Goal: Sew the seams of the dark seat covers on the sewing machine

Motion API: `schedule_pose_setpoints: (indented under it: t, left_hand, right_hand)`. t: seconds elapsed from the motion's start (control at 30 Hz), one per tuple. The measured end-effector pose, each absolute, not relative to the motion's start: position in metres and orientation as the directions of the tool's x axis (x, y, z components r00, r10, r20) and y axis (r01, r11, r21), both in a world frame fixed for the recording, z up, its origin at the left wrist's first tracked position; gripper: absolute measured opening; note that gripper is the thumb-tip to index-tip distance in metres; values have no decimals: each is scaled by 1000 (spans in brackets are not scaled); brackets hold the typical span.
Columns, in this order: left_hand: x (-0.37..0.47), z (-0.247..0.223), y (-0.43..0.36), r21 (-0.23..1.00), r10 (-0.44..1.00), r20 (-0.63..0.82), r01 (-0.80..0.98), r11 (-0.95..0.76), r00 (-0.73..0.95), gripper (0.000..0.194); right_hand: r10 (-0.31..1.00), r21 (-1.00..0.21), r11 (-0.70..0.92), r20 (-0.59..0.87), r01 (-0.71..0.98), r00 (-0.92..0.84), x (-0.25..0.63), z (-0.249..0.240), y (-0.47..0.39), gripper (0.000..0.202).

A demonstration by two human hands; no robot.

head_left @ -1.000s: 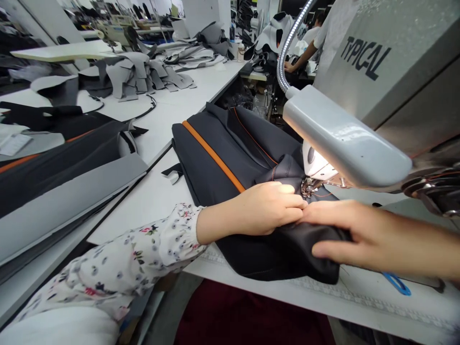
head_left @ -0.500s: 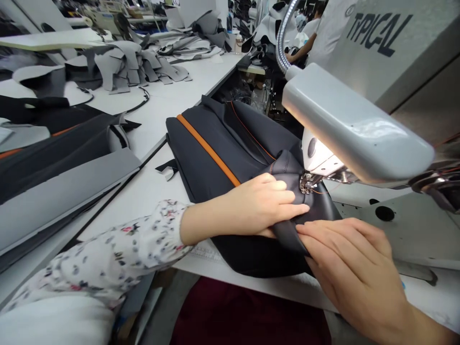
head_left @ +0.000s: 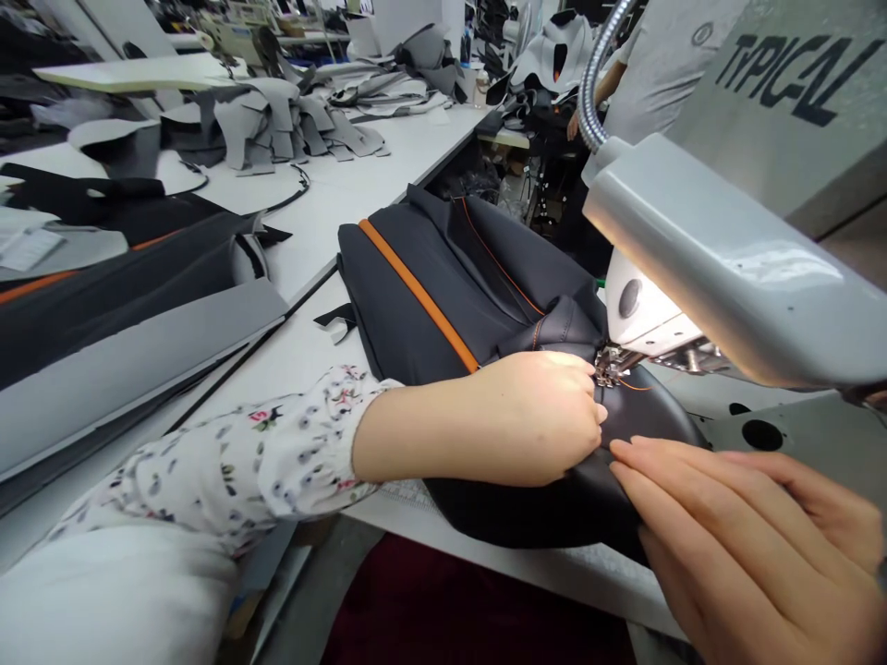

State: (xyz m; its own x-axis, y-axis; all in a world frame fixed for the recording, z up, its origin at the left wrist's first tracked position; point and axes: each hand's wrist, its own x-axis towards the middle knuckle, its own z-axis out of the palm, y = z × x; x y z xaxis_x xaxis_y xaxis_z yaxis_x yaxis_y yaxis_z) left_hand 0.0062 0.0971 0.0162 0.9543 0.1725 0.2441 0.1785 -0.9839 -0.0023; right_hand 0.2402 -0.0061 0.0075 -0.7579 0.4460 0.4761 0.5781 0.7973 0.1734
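A dark grey cover (head_left: pixel 408 305) with an orange stripe and orange stitching lies under the presser foot (head_left: pixel 611 366) of a sewing machine (head_left: pixel 651 305). My left hand (head_left: pixel 547 420) is closed on the cover just left of the foot, its fingers curled into the material. Below and right of the foot, my right hand (head_left: pixel 748 536) has its fingers close together on the cover's dark edge, with the thumb side hidden. An orange thread trails right from the foot.
The machine's lamp (head_left: pixel 735 259) hangs over the work. Grey cut pieces (head_left: pixel 270 120) are heaped at the back of the table (head_left: pixel 333 194), and more covers (head_left: pixel 125 286) lie at left. A person (head_left: pixel 651 83) stands behind the machine.
The view has shifted, so most things sit further right. My left hand has curled its fingers inward on the cover. The person behind the machine shows more.
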Motion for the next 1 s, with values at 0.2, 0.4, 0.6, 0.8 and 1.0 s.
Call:
schedule_pose_setpoints:
  t: [0.2, 0.4, 0.6, 0.8, 1.0]
  left_hand:
    - [8, 21, 106, -51, 102, 244, 118, -992, 964, 12]
    - [7, 26, 117, -57, 33, 239, 48, -997, 970, 15]
    - [8, 34, 125, -39, 51, 131, 56, -998, 990, 18]
    - [5, 40, 123, -33, 71, 99, 75, -997, 993, 20]
    - [-1, 40, 124, -37, 72, 177, 80, -996, 982, 18]
  right_hand:
    - [510, 112, 770, 483, 628, -712, 235, 8, -7, 37]
    - [565, 53, 748, 473, 662, -676, 231, 8, -8, 38]
    - [605, 80, 716, 426, 694, -673, 234, 9, -4, 40]
    - [577, 149, 720, 414, 678, -704, 246, 1, 5, 41]
    - [714, -66, 659, 369, 749, -596, 246, 8, 8, 40]
